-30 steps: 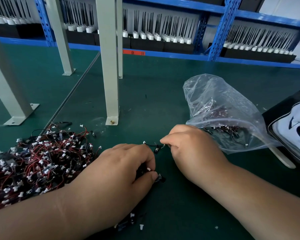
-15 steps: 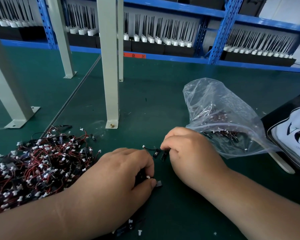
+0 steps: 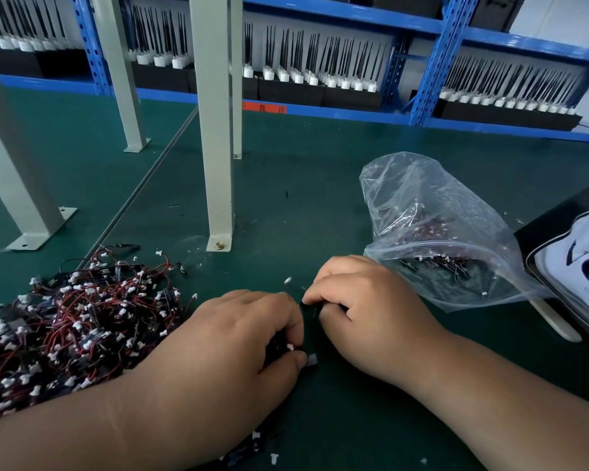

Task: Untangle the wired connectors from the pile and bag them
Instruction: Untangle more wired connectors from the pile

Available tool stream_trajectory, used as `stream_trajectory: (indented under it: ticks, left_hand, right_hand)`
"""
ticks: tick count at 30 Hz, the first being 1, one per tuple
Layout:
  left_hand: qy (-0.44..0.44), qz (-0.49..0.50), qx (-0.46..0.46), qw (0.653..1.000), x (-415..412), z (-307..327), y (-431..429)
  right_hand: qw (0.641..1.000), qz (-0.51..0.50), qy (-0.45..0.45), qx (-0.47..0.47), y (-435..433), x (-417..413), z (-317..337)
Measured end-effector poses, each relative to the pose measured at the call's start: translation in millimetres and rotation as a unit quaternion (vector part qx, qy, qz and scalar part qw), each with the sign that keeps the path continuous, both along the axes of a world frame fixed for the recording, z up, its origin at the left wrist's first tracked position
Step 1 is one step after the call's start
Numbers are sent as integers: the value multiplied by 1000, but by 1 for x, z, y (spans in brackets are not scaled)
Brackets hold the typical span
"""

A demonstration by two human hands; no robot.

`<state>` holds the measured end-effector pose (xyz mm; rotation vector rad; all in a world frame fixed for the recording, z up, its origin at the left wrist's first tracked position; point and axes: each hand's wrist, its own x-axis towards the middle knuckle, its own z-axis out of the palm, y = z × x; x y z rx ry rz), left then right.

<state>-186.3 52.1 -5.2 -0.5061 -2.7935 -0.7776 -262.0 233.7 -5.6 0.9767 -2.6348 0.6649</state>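
Green worktop (image 3: 320,185) stretches out below blue shelving (image 3: 429,62) stocked with rows of black antennas. Near its front edge the two hands almost touch. On the left hand (image 3: 232,341) the fingers curl down over a small clump of connectors (image 3: 276,348), with the thumb pressed beside a white plug (image 3: 312,360). On the right hand (image 3: 364,311) the fingers curl inward and pinch a dark wired connector (image 3: 308,305) just beyond the left fingertips. Left of the fingers lies the tangled pile (image 3: 72,321) of red and black wires with white plugs. Right of and beyond the right fingers sits the clear plastic bag (image 3: 432,232), its mouth open toward them and connectors inside.
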Motion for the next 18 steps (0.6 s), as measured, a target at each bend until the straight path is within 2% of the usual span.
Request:
stream_trajectory:
  ticks: [5,10,15,18]
  left_hand:
    - [-6,-3,19,1000,-1,-1,-1]
    - [-10,-26,-7,1000,-2,-1,-1]
    - [-12,-39,-22,999,-1,0,0]
    - [-8,-39,-23,999,-2,-1,-1]
  right_hand:
    - [999,31,4,5,0,-2,-2]
    - [999,51,13,12,-1,-5,-4]
    - [999,21,15,-43,1,-5,-4]
    - [999,17,6,-34,2,-3,-2]
